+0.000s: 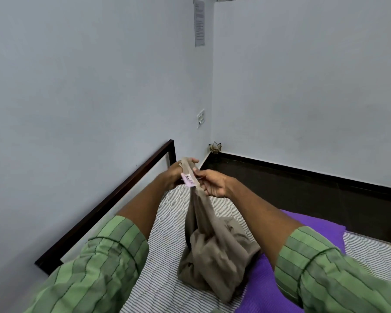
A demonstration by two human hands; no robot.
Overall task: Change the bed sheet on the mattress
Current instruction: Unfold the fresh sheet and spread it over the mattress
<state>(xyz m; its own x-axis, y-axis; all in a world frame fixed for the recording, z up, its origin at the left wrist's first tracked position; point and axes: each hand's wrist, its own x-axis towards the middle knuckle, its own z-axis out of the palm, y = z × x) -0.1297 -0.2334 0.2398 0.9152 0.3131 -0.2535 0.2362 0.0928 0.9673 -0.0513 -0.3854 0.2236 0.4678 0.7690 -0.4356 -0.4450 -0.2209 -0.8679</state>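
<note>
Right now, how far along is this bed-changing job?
Early on. The striped mattress lies bare where it shows, so the old sheet seems already off. In hand: the left hand and right hand pinch the top edge of a bunched tan sheet by its pink tag, likely hunting a corner. Left to do: unfold it, spread it, tuck it in. A purple cloth also lies on the bed.

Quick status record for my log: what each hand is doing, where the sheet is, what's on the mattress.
left hand: grips the top edge of the beige sheet
right hand: pinches the same edge, beside a small pink tag
sheet state: bunched, upper part lifted, bulk resting on the bed
mattress: striped cover showing, not yet covered
purple cloth: lies on the mattress under the right forearm
bed frame: dark, along the wall
</note>
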